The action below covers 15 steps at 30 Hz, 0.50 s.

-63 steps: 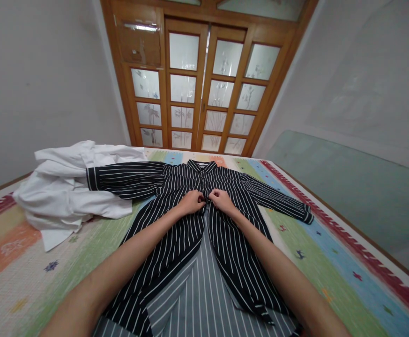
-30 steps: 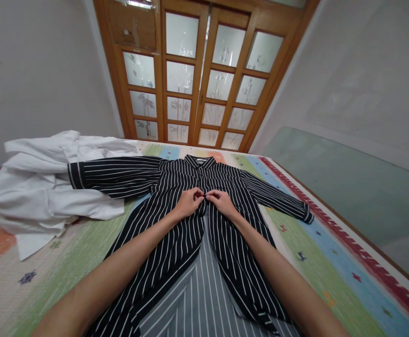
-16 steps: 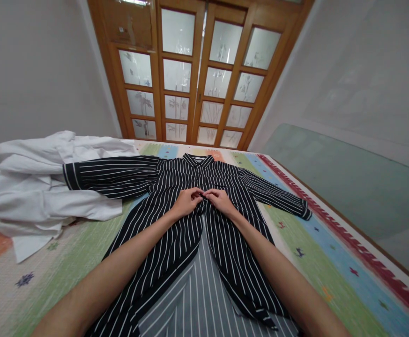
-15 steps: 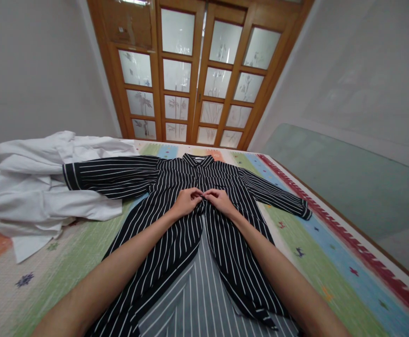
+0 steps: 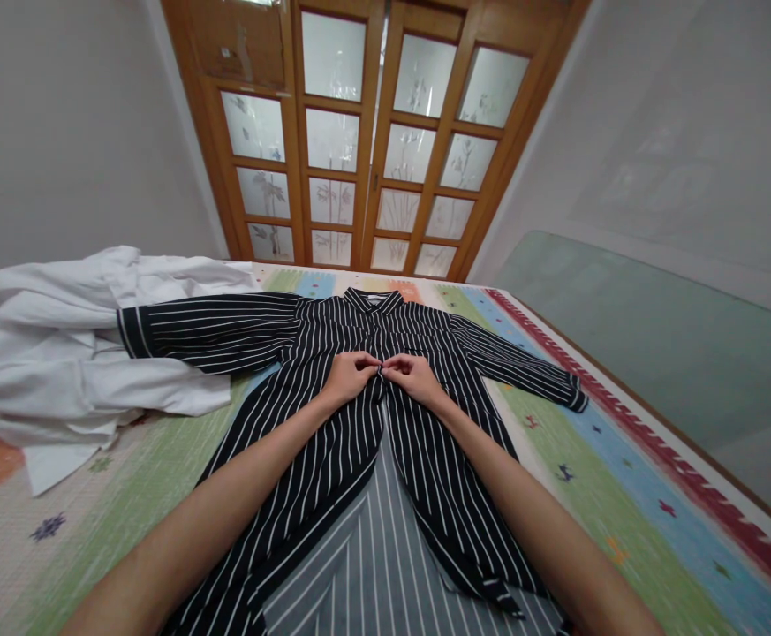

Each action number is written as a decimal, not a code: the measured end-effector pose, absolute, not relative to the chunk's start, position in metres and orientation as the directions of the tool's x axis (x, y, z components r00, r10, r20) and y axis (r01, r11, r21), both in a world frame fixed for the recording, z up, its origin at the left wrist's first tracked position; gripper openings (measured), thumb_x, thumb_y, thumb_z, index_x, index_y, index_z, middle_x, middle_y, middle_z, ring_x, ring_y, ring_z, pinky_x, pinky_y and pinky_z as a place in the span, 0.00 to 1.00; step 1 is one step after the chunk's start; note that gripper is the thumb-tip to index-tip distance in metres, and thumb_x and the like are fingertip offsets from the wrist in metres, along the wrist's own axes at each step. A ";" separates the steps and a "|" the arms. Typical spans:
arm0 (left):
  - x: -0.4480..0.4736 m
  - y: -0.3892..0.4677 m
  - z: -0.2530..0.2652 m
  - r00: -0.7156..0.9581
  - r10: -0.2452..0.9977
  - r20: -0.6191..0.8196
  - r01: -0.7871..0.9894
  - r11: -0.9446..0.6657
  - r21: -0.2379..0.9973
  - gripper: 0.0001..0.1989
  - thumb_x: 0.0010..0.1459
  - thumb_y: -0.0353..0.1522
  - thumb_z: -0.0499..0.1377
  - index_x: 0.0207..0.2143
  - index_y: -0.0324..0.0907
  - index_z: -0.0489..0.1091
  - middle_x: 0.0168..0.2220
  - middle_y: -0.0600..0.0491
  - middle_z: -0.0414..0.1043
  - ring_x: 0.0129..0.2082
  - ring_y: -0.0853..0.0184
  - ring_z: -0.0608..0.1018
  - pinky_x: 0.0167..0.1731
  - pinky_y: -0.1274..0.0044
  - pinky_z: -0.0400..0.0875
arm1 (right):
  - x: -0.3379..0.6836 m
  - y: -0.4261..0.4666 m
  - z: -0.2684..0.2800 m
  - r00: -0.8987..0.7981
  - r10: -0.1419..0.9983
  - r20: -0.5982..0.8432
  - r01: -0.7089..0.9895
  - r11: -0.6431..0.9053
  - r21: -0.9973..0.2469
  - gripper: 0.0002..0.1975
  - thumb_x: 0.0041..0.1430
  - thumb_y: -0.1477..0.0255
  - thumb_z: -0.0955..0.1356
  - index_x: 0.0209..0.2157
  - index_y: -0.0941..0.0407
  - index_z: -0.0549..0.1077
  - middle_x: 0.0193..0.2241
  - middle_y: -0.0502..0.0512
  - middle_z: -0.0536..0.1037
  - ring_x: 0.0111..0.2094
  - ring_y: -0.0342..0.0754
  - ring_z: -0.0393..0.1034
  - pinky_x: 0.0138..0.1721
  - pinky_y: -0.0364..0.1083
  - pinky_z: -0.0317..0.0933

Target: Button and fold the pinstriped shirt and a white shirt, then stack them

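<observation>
A black shirt with white stripes (image 5: 319, 424) lies face up, its collar at the far end and its sleeves spread to both sides. At the middle of its front, my left hand (image 5: 351, 375) pinches the placket edge between thumb and fingers. My right hand (image 5: 415, 378) pinches the opposite edge, fingertips almost touching those of the left. Whether a button sits between the fingertips is too small to tell. Below the hands the two front panels part, showing the grey striped inside of the back (image 5: 385, 548).
A rumpled white cloth (image 5: 47, 353) lies at the left, partly under the shirt's cuff. Beneath everything is a colourful patterned cover (image 5: 570, 459). A greenish board (image 5: 656, 309) stands along the right wall, and wooden glass-paned doors (image 5: 366, 132) are at the back.
Both hands stay at the same spot on the shirt front, with only a slight shift of the fingers. The shirt and white cloth look unmoved.
</observation>
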State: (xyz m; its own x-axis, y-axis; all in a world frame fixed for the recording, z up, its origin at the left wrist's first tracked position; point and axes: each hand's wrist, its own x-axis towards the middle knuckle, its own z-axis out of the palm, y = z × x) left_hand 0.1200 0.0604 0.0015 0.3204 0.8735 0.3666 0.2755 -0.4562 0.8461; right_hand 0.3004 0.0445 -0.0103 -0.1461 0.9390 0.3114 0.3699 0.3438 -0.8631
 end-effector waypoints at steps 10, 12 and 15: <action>0.125 0.061 -0.003 0.310 0.904 0.295 0.190 -0.363 0.912 0.05 0.53 0.27 0.61 0.33 0.39 0.77 0.34 0.50 0.80 0.33 0.66 0.81 0.37 0.75 0.77 | 0.291 0.036 -0.007 -0.076 0.895 0.439 0.518 0.411 -0.750 0.08 0.52 0.67 0.69 0.28 0.57 0.77 0.22 0.51 0.76 0.21 0.43 0.66 0.25 0.42 0.60; 0.125 0.062 -0.003 0.311 0.904 0.292 0.176 -0.356 0.918 0.04 0.53 0.28 0.63 0.33 0.38 0.77 0.34 0.49 0.80 0.33 0.66 0.81 0.37 0.75 0.77 | 0.290 0.035 -0.006 -0.082 0.894 0.441 0.525 0.415 -0.743 0.07 0.52 0.68 0.68 0.28 0.57 0.77 0.21 0.51 0.76 0.21 0.43 0.66 0.25 0.42 0.61; 0.124 0.063 -0.005 0.310 0.902 0.300 0.168 -0.362 0.917 0.04 0.53 0.27 0.63 0.33 0.37 0.76 0.34 0.49 0.80 0.34 0.66 0.81 0.38 0.75 0.77 | 0.290 0.034 -0.006 -0.083 0.896 0.436 0.518 0.413 -0.749 0.07 0.52 0.68 0.69 0.28 0.57 0.77 0.21 0.51 0.76 0.21 0.42 0.66 0.25 0.41 0.61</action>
